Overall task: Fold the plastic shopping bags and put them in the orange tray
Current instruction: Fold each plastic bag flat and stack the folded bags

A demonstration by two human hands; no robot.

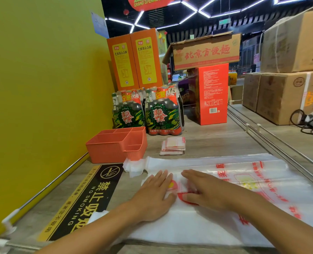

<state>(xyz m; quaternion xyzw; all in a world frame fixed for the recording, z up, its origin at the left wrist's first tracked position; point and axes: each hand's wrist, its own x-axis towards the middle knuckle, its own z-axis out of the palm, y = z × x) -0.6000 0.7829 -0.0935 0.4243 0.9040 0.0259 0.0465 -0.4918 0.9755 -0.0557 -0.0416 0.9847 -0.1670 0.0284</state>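
A stack of flat white plastic shopping bags with red print lies spread across the wooden counter in front of me. My left hand lies flat on the bags' left part, fingers straight. Beside it, my right hand presses flat on the red print, fingers pointing left. The orange tray, divided into compartments, stands behind at the left by the yellow wall. Its visible compartments hold nothing. A small pile of folded bags sits on the counter right of the tray.
Two shrink-wrapped bottle packs stand behind the tray, with orange boxes and a red carton farther back. Cardboard boxes line the right side beyond a metal rail. A no-smoking sticker covers the counter at the left.
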